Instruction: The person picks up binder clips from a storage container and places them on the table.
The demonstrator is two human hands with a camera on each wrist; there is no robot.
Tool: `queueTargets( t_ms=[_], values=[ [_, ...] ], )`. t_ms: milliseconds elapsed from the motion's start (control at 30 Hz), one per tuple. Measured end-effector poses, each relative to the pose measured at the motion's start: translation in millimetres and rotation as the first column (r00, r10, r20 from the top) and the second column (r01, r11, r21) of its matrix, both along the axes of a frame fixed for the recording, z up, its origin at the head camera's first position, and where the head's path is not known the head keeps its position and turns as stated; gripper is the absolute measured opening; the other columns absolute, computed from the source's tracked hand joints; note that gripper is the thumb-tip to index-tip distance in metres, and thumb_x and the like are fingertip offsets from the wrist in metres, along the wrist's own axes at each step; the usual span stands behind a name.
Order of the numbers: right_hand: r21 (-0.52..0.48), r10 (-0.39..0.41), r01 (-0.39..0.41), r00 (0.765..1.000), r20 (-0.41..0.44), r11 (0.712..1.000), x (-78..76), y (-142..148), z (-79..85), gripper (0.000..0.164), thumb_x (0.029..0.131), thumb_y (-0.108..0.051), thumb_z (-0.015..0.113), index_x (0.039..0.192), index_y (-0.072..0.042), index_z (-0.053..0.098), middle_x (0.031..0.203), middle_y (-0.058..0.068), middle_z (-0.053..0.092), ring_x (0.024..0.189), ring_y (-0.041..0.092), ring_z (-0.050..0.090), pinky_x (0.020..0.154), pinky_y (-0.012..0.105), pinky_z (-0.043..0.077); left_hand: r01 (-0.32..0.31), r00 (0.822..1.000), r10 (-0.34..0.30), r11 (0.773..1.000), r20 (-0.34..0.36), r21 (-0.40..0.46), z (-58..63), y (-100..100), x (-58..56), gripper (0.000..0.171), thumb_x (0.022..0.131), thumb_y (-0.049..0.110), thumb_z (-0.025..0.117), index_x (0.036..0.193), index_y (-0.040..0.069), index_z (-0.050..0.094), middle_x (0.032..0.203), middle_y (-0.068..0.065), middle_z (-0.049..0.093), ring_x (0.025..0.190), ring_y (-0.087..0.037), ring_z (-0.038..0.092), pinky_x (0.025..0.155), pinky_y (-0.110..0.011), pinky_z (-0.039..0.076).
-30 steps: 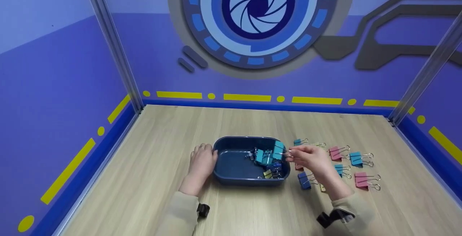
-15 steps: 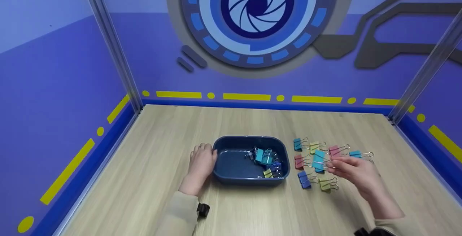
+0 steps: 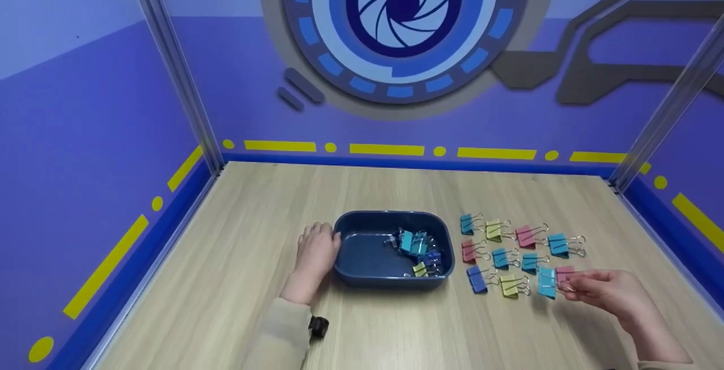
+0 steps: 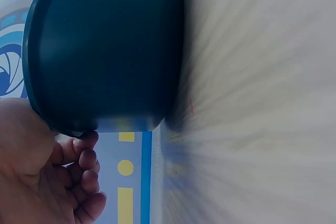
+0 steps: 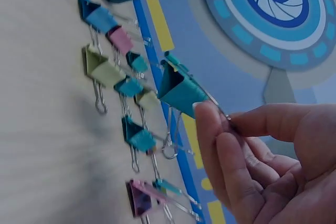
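My left hand holds the left end of a dark blue plastic box, fingers against its outer wall in the left wrist view. Thumb and fingertips of my right hand pinch a teal binder clip by its wire handle, at the front right of the laid-out clips. In the right wrist view this teal clip stands off the table, its second handle hanging down. Just behind it in the head view is a pink binder clip, partly covered by the right hand. Several teal, blue and yellow clips lie heaped in the box's right half.
Right of the box, several binder clips lie in rough rows: a blue clip, a yellow clip, a red clip, and a teal clip among them. Printed panels wall the wooden table at back and sides.
The right hand has carried the teal binder clip from over the box to the right, then nearer the front, beside the pink clip. The left hand and the box have stayed put.
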State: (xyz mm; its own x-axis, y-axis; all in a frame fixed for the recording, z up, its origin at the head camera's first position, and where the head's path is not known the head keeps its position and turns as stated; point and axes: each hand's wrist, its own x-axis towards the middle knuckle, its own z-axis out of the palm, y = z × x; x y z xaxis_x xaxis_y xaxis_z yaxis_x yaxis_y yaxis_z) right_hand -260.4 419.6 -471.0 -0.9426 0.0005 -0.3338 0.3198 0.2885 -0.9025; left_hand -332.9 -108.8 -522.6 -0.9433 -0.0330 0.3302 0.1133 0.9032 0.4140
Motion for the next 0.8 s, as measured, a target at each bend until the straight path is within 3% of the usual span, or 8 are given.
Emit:
queueTargets(
  t_ms=[267, 467, 800],
  values=[
    [0.115, 0.015, -0.022, 0.998, 0.056, 0.993, -2.4, 5, -6.2, 0.022, 0.096, 0.001, 0.058, 0.105, 0.02, 0.067, 0.08, 0.007, 0.077, 0.071, 0.013, 0.075, 0.07, 0.028, 0.061, 0.01, 1.0, -0.01, 1.0, -0.005, 0.003, -0.6, 0, -0.5, 0.022, 0.098, 0.023, 0.061, 0.094, 0.001, 0.064, 0.096, -0.018, 0.066, 0.095, -0.037, 0.059, 0.082, -0.049, 0.046],
    [0.188, 0.016, -0.024, 0.999, 0.043, 0.982, -6.2, 1, -9.8, 0.024, 0.094, 0.001, 0.06, 0.105, 0.021, 0.066, 0.079, 0.008, 0.077, 0.069, 0.012, 0.074, 0.068, 0.028, 0.061, 0.006, 1.0, -0.006, 1.0, -0.002, -0.003, 0.5, 0, -0.5, 0.023, 0.099, 0.023, 0.061, 0.096, 0.001, 0.065, 0.097, -0.017, 0.065, 0.095, -0.037, 0.06, 0.083, -0.049, 0.046],
    [0.19, 0.008, -0.011, 1.0, 0.016, 0.982, -9.2, 0, -19.4, 0.022, 0.092, 0.002, 0.06, 0.101, 0.02, 0.068, 0.077, 0.008, 0.077, 0.066, 0.013, 0.073, 0.065, 0.026, 0.06, -0.009, 0.999, 0.009, 1.0, 0.045, -0.001, 0.5, 0, -2.9, 0.022, 0.1, 0.023, 0.06, 0.094, 0.003, 0.064, 0.095, -0.015, 0.064, 0.096, -0.035, 0.059, 0.083, -0.048, 0.046]
  ],
)
